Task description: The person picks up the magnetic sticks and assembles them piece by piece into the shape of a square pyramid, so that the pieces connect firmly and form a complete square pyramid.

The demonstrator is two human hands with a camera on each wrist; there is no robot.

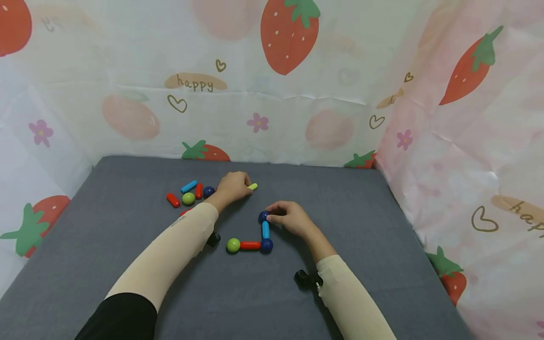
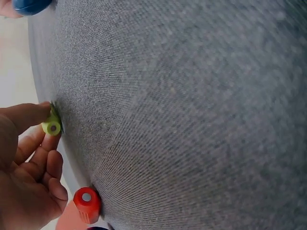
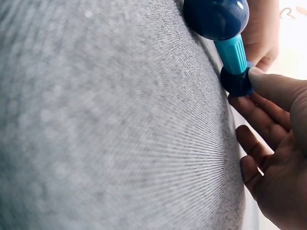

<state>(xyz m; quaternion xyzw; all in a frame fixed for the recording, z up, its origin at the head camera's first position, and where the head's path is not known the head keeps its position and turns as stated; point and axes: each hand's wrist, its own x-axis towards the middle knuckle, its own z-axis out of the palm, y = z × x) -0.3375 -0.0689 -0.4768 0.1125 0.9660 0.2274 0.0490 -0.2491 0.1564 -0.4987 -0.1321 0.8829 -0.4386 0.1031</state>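
On the grey table (image 1: pixel 255 297), in the head view, we see the left hand (image 1: pixel 233 187) pinching a yellow rod (image 1: pixel 253 186), partly covered by its fingers. The right hand (image 1: pixel 293 218) pinches the far ball (image 1: pixel 263 216) of an L-shaped chain: a light-blue rod (image 1: pixel 265 230) runs to the near ball (image 1: pixel 266 245), then a red rod (image 1: pixel 250 245) to a green ball (image 1: pixel 233 245). Left of the left hand lie a blue stick (image 1: pixel 189 187), a lime ball (image 1: pixel 188 198), a navy ball (image 1: pixel 208 191) and red sticks (image 1: pixel 173 200), one mostly hidden behind the left forearm (image 1: pixel 178 241).

From the left wrist, we see thumb and finger on either side of the yellow rod, one end facing us. Nearby is a red piece (image 2: pixel 87 205); the dark sliver (image 2: pixel 98 228) below it is too cut off to name. A blue ball (image 2: pixel 31 5) is cropped at the top.

From the right wrist, we find thumb and finger at the far ball, while the top edge crops the near ball. Behind, the other hand is largely hidden; we cannot tell its grip from here.
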